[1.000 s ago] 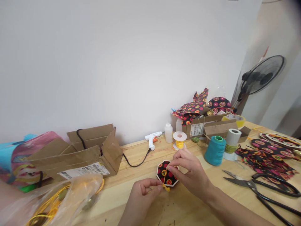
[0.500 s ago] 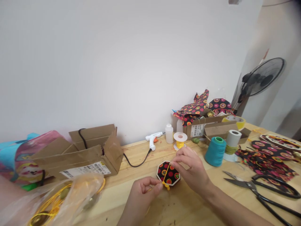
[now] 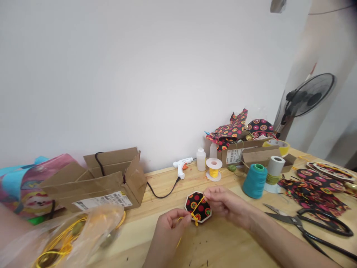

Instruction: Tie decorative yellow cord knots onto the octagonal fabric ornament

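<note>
An octagonal fabric-covered piece (image 3: 198,208), black with red and orange round prints and a pale rim, lies on the wooden table between my hands. Yellow cord (image 3: 198,204) runs slantwise across its face, with a small knot (image 3: 195,219) at its lower edge. My left hand (image 3: 174,224) pinches the cord by that knot, and a loose tail hangs below the fingers. At the piece's upper right, my right hand (image 3: 223,203) has thumb and fingers closed on the other stretch of cord. Behind them stands a spool of yellow cord (image 3: 213,173).
Black-handled scissors (image 3: 299,222), a teal thread cone (image 3: 254,181) and fabric scraps (image 3: 315,191) lie to the right. A glue gun (image 3: 182,167) and a bottle (image 3: 200,159) stand at the back. Leftward are an open cardboard box (image 3: 103,186) and a plastic bag with cord (image 3: 95,230).
My right hand has moved down and slightly right with its end of the cord, so the cord now slants more across the piece. My left hand stays nearly in place.
</note>
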Available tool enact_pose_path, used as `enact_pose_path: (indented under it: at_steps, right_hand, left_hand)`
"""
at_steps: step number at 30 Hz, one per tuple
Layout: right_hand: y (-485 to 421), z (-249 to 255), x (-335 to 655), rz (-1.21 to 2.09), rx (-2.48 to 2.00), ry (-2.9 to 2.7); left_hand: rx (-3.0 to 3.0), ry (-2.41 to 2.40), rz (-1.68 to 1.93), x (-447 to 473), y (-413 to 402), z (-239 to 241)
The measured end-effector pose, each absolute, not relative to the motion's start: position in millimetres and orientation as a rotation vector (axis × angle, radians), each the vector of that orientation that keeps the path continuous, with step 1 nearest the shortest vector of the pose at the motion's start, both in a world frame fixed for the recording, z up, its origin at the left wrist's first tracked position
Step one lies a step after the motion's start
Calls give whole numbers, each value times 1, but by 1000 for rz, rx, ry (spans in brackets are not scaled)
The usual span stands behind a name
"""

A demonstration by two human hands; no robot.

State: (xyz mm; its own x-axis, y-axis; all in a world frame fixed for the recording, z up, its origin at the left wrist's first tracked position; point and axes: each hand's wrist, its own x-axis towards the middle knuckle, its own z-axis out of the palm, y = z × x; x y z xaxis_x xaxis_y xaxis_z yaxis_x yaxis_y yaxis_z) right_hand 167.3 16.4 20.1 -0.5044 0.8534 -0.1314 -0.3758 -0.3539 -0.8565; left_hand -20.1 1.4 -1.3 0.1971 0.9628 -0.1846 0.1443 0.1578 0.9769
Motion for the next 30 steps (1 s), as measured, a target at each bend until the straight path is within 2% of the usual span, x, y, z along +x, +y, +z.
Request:
enact_pose_path:
  at_steps: [3, 6, 10, 15, 21, 23, 30]
  right_hand:
    - [18, 18, 170, 2232, -670, -805]
    - [16, 20, 170, 2371, -626, -708]
    - [5, 27, 160, 2258, -698, -939]
    - [-6, 27, 142, 1843, -876, -1474]
    - [-10, 18, 132, 857, -1169, -1953]
    - [-11, 18, 132, 628, -1187, -2055]
    - [-9, 17, 136, 245, -1289, -2182]
  left_hand:
    - [1281, 1209, 876, -19, -1, 2]
    - [1245, 1223, 895, -17, -2, 6]
    - [1122, 1176, 961, -15, -3, 10]
    - [949, 1110, 908, -16, -7, 18]
    - [1051, 1128, 945, -10, -10, 28]
    - [1093, 1114, 957, -9, -9, 26]
    - [1051, 1183, 914, -9, -11, 27]
